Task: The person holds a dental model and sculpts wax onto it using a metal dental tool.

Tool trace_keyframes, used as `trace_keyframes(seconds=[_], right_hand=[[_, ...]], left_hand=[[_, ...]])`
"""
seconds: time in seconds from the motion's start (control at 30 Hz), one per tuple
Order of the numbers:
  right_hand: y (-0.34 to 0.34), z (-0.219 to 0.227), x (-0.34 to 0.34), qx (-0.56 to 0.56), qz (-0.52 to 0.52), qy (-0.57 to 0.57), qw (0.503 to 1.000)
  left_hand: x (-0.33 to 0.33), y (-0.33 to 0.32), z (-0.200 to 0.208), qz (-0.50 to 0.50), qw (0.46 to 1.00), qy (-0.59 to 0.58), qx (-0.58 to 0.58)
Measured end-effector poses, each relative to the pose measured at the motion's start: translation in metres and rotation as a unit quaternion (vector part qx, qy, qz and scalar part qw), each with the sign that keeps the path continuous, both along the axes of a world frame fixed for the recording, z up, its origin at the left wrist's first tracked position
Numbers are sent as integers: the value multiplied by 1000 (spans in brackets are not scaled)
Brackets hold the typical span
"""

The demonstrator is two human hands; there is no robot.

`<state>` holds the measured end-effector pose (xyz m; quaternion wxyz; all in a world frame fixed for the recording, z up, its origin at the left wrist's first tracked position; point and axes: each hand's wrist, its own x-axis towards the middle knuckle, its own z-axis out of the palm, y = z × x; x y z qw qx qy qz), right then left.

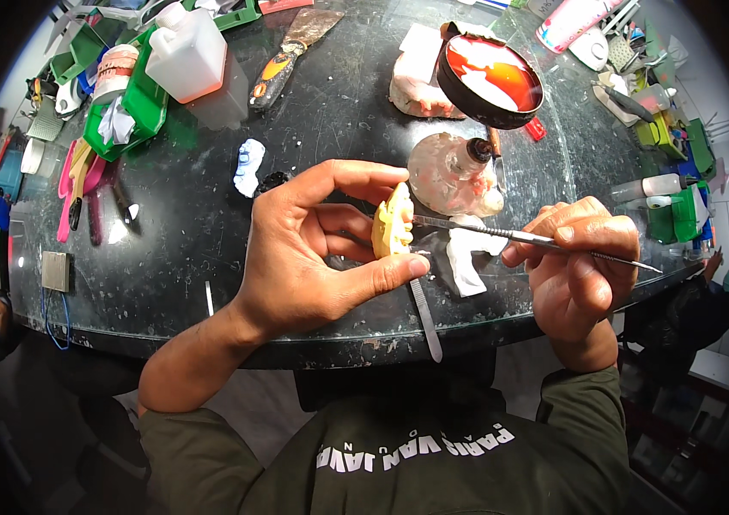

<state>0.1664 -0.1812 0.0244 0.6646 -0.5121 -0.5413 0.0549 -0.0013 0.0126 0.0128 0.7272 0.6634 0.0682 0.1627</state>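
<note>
My left hand (296,257) holds a yellow dental cast (392,227) between thumb and fingers, its toothed side turned to the right. My right hand (583,266) grips a thin double-ended metal dental carver (514,234) like a pen. One end of the carver reaches the right side of the cast; whether it touches, I cannot tell. The other end sticks out to the right, past my fingers. Just below the cast lies a flat metal blade (426,322), partly hidden by my left thumb. A white curved piece (465,262) lies between my hands.
Beyond my hands stand a glass burner (441,176) with a dark cap and a round black pan (491,116) of red wax. A scraper (278,73), a translucent bottle (188,56) and a green bin (143,107) are at the far left. Tools crowd the right edge.
</note>
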Motion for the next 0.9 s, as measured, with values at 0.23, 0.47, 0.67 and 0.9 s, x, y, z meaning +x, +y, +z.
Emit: trace_keyframes(seconds=[0.23,0.47,0.67,0.9], right_hand=[[-1,-1,-1,11,-8,5,1000],[-3,-1,4,-5,3,-22,1000],[-5,2,-5,-15,-23,41,999],[0,1,1,17,-4,7,1000]], left_hand=[[0,0,0,2,1000,-3,7],[0,0,0,0,1000,0,0],[0,0,0,3,1000,2,0],[0,1,2,-5,999,21,-31]])
